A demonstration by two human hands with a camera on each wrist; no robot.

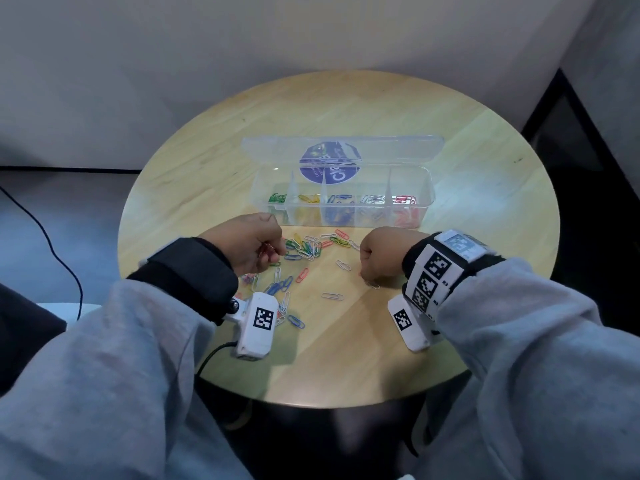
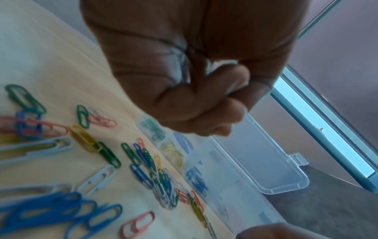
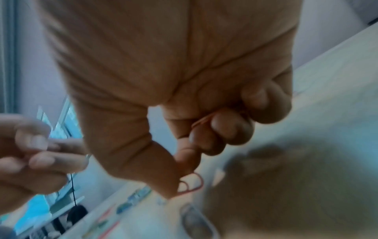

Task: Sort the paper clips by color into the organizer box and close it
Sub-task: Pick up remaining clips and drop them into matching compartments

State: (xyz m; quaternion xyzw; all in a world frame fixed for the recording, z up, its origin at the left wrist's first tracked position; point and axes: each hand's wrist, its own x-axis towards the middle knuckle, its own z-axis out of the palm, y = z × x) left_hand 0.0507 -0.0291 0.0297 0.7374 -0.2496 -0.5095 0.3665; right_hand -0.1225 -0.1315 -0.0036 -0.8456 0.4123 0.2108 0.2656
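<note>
A clear organizer box (image 1: 428, 194) stands open on the round wooden table (image 1: 346, 109), its lid (image 1: 398, 147) folded back. Its compartments hold green, yellow, blue, white and red clips. Loose mixed paper clips (image 1: 308, 247) lie between my hands, also in the left wrist view (image 2: 155, 174). My left hand (image 1: 273, 254) hovers over them in a fist, fingers (image 2: 214, 113) curled round what look like clips. My right hand (image 1: 369, 278) is low at the table. Its thumb and forefinger pinch a red clip (image 3: 194, 182), and another reddish clip (image 3: 202, 121) sits under its curled fingers.
Several blue clips (image 1: 277, 287) and white ones lie near my left wrist camera (image 1: 258, 323). A black cable (image 1: 52, 251) runs over the floor on the left. The table's near edge is just behind my forearms.
</note>
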